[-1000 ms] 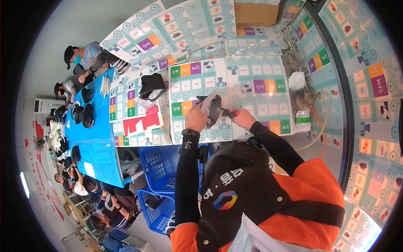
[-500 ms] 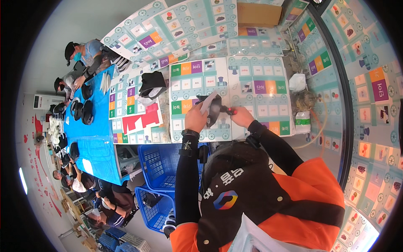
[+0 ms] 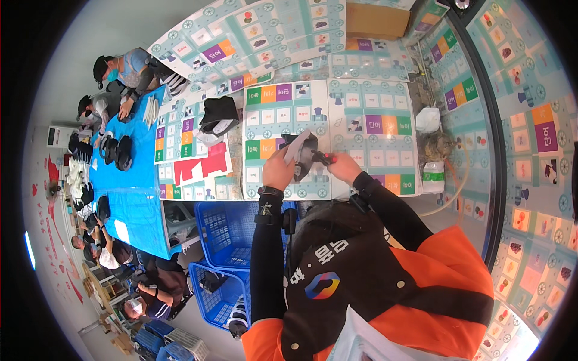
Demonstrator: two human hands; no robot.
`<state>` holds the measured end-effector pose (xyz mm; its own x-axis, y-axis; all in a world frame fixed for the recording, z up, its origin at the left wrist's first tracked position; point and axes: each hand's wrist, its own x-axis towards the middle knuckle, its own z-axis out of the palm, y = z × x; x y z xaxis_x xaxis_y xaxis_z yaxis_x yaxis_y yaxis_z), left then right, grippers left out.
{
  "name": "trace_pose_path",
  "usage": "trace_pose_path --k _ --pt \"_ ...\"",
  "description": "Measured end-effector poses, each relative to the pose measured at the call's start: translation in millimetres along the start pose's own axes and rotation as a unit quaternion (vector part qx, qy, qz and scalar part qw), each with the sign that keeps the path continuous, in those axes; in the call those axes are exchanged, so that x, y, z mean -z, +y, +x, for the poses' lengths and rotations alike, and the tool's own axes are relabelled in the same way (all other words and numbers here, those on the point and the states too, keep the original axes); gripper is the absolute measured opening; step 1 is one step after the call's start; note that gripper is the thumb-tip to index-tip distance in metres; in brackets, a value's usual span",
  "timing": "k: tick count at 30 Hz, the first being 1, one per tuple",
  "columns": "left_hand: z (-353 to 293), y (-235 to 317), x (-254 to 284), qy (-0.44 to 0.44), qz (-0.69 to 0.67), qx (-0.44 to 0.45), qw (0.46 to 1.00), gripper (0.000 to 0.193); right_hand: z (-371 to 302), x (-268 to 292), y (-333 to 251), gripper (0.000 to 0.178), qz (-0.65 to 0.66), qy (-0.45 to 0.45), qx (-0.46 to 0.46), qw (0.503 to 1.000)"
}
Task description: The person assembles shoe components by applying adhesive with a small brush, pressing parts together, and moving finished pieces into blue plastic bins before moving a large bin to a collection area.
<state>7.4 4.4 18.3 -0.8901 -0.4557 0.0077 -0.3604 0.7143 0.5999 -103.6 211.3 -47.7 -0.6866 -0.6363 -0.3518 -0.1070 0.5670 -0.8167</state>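
Note:
My left hand is closed around a dark shoe upper with a pale grey flap standing up from it, held just above the patterned board on the bench. My right hand grips a small black and red tool, whose front end reaches the right side of the upper. Its exact kind is too small to tell. The fingers partly cover both things. Left of my hands lies a black and white stack of shoe pieces.
A red cut-out sheet lies at the bench's left. Blue baskets stand below the bench edge. Several people work around a blue-covered table with dark shoe pieces on it. A frosted white packet and thin hose sit at right.
The view has shifted slightly. Both hands keep their holds on the shoe upper and the tool, with the tool staying close to the upper's right side.

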Motion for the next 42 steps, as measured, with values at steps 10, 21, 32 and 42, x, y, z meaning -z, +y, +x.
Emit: trace_pose_path --k 10,21,32,42 --pt "3.5 -6.7 -6.0 -0.02 0.007 0.0 1.0 0.039 -9.7 9.9 -4.6 0.031 -0.012 -0.052 -0.011 0.999" --pt "15.6 1.2 -9.3 -0.023 0.008 -0.02 1.0 0.038 -5.6 3.1 12.9 0.028 -0.055 0.062 0.01 0.997" --pt "49.9 21.0 -9.1 -0.095 0.057 -0.005 0.994 0.034 -7.5 2.6 -7.9 0.022 -0.097 0.082 0.032 0.991" --pt "47.0 19.3 -12.7 -0.078 0.043 -0.015 0.996 0.036 -8.4 13.0 -2.1 0.02 -0.08 0.098 0.029 0.992"
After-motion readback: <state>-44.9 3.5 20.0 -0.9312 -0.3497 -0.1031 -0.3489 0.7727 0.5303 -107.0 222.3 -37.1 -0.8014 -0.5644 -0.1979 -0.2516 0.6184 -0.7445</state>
